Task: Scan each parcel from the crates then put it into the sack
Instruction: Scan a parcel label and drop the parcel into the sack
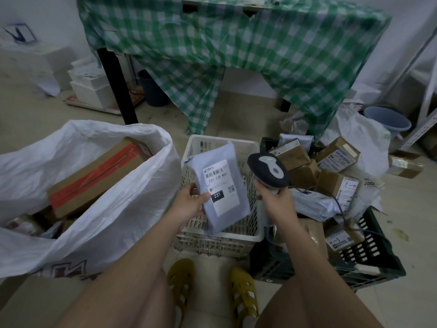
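Holding a flat grey plastic mailer (221, 190) over the white crate (248, 235), we see its long axis running from near us up and slightly leftward, its white label facing up with the barcode toward the far end and a black "231" tag nearer the holder. Our left hand (191, 204) pinches the mailer's left edge, thumb on top beside the label. Our right hand (276, 200) wraps around the handle of a scanner (267, 170), whose rounded dark head tilts leftward toward the mailer. The white crate is a plastic lattice basket; just to its right, a dark crate (369, 263) of similar lattice holds taped cardboard boxes (335, 183) and soft grey bags. To the left, a crinkled white woven sack (113, 209) stands open, a cardboard box (94, 178) with an orange stripe inside. Behind stands a table draped in green checked cloth (236, 55).
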`<action>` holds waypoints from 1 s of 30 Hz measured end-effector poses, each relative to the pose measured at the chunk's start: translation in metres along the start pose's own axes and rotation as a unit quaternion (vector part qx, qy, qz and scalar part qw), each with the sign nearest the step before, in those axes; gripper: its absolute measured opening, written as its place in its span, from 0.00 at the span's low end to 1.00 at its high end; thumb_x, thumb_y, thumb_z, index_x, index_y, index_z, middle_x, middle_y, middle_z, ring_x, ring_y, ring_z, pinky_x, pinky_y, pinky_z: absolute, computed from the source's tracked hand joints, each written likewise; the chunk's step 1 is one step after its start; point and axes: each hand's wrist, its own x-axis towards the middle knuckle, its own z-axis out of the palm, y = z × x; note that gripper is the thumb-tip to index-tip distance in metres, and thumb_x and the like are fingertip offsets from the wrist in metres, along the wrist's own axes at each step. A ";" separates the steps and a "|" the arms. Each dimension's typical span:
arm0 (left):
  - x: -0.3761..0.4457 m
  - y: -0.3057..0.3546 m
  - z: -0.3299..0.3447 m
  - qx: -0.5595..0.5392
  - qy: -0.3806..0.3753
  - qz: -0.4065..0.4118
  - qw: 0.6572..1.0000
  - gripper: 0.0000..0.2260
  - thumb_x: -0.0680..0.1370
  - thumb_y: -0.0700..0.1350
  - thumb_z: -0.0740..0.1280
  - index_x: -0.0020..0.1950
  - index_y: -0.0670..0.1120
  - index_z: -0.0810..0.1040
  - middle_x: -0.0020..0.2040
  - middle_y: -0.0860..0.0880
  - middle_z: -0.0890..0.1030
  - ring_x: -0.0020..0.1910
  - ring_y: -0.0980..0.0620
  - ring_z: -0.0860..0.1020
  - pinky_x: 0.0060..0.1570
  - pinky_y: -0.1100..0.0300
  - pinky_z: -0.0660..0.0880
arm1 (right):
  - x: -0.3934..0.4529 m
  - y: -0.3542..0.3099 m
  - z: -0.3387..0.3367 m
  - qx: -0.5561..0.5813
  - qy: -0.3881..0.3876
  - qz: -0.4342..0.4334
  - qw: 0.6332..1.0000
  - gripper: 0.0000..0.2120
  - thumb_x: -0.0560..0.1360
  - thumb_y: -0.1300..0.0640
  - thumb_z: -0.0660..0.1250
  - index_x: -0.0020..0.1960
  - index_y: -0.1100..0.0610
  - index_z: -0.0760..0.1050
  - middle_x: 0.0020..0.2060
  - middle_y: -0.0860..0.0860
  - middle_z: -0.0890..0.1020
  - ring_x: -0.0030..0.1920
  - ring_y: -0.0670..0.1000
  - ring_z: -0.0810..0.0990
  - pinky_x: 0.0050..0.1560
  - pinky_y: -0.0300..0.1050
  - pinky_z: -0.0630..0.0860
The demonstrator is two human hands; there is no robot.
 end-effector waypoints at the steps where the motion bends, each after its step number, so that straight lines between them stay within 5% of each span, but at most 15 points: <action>1: 0.003 -0.001 -0.001 -0.004 0.004 -0.001 1.000 0.14 0.78 0.40 0.67 0.63 0.45 0.71 0.60 0.45 0.77 0.55 0.48 0.79 0.44 0.56 0.80 | -0.004 0.001 0.000 -0.018 -0.039 -0.001 0.999 0.15 0.75 0.56 0.71 0.60 0.58 0.75 0.47 0.51 0.81 0.43 0.48 0.81 0.42 0.36 0.78; 3: 0.006 -0.001 -0.003 -0.009 0.004 -0.009 1.000 0.12 0.79 0.40 0.66 0.62 0.46 0.72 0.61 0.45 0.78 0.56 0.47 0.79 0.42 0.58 0.79 | -0.012 0.006 0.003 -0.052 -0.105 -0.001 0.993 0.11 0.74 0.59 0.71 0.55 0.57 0.75 0.40 0.49 0.80 0.38 0.44 0.78 0.33 0.31 0.74; 5: 0.007 -0.001 -0.002 -0.009 0.008 -0.007 1.000 0.11 0.79 0.39 0.66 0.61 0.46 0.73 0.60 0.45 0.79 0.53 0.50 0.79 0.38 0.61 0.79 | -0.018 0.013 0.008 -0.078 -0.140 -0.008 0.987 0.11 0.73 0.60 0.72 0.54 0.56 0.75 0.37 0.45 0.78 0.38 0.43 0.76 0.34 0.31 0.71; 14: 0.009 -0.003 -0.002 -0.015 0.027 0.004 0.999 0.11 0.79 0.38 0.65 0.61 0.45 0.74 0.58 0.46 0.78 0.49 0.51 0.79 0.40 0.58 0.78 | -0.037 0.011 0.011 -0.109 -0.163 -0.022 0.980 0.11 0.75 0.61 0.70 0.36 0.53 0.72 0.20 0.43 0.74 0.23 0.39 0.70 0.27 0.30 0.68; 20: 0.008 -0.003 -0.002 -0.009 0.029 0.003 1.000 0.10 0.80 0.38 0.65 0.61 0.47 0.73 0.59 0.46 0.78 0.48 0.53 0.79 0.37 0.62 0.77 | -0.042 0.006 0.009 -0.099 -0.138 -0.029 0.985 0.12 0.74 0.62 0.69 0.34 0.62 0.69 0.26 0.59 0.69 0.28 0.50 0.66 0.27 0.37 0.65; 30: 0.006 -0.003 -0.001 -0.005 0.025 0.004 1.000 0.09 0.80 0.38 0.64 0.59 0.47 0.73 0.59 0.44 0.78 0.49 0.50 0.79 0.38 0.61 0.77 | -0.044 0.004 0.004 -0.108 -0.135 -0.032 0.984 0.12 0.74 0.62 0.69 0.35 0.62 0.70 0.27 0.59 0.69 0.28 0.50 0.67 0.28 0.36 0.66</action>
